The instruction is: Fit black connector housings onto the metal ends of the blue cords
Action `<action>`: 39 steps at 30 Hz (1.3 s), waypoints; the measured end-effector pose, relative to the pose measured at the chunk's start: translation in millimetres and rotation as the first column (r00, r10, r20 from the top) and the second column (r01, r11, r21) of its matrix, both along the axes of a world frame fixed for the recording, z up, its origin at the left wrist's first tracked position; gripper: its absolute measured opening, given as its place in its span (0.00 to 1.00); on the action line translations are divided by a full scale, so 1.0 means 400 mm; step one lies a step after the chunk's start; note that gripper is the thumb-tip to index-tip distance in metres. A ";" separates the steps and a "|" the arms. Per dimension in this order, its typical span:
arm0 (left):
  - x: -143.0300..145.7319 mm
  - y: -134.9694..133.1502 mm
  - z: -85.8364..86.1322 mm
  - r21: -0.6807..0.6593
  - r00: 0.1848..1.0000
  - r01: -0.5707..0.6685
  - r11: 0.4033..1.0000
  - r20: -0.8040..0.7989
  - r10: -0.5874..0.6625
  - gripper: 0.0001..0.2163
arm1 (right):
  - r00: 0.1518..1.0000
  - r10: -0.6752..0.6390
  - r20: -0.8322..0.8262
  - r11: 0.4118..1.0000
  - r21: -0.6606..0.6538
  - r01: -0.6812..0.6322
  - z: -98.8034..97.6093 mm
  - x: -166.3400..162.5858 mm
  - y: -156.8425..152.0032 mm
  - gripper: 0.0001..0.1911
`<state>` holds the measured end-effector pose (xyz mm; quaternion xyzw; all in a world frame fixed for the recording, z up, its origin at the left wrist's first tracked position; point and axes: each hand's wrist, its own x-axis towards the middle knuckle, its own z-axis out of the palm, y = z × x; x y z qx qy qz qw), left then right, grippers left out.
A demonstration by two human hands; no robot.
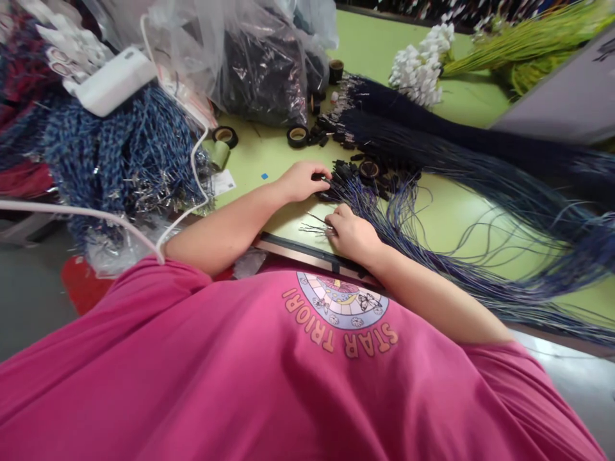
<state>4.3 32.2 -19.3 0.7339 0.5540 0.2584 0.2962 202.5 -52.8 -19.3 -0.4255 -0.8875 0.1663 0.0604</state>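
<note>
My left hand (302,181) rests on the green table (269,160), its fingers curled and pinched on the black-capped ends of a blue cord bundle (369,198). My right hand (350,234) lies just nearer to me, fingers closed over thin blue cords with metal tips (314,225) that stick out to its left. The cords fan away to the right across the table.
Black tape rolls (298,136) and a green roll (220,153) lie beyond my hands. Heaps of blue braided cords (129,153), a clear plastic bag of dark stock (262,64), white-tipped green cords (423,64) and a dark navy bundle (432,128) surround the spot. A white cable (195,166) hangs at left.
</note>
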 end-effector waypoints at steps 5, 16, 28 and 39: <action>-0.020 -0.032 0.068 -0.216 0.957 -0.078 0.973 0.259 0.134 0.14 | 0.997 0.013 -0.078 0.993 -0.117 -0.022 -0.005 -0.004 0.031 0.09; -0.037 -0.115 0.092 -0.542 0.630 0.211 0.813 0.712 0.311 0.06 | 0.685 -0.536 -0.494 0.704 -0.710 0.039 0.038 0.040 0.068 0.08; 0.001 -0.145 0.042 -0.544 0.770 0.171 0.822 0.594 0.233 0.10 | 0.526 -0.588 -0.615 0.755 -0.650 0.084 0.020 0.045 0.065 0.12; 0.003 -0.145 0.027 -0.507 0.756 0.165 0.846 0.616 0.221 0.08 | 0.532 -0.533 -0.658 0.845 -0.450 0.289 0.004 0.037 0.055 0.06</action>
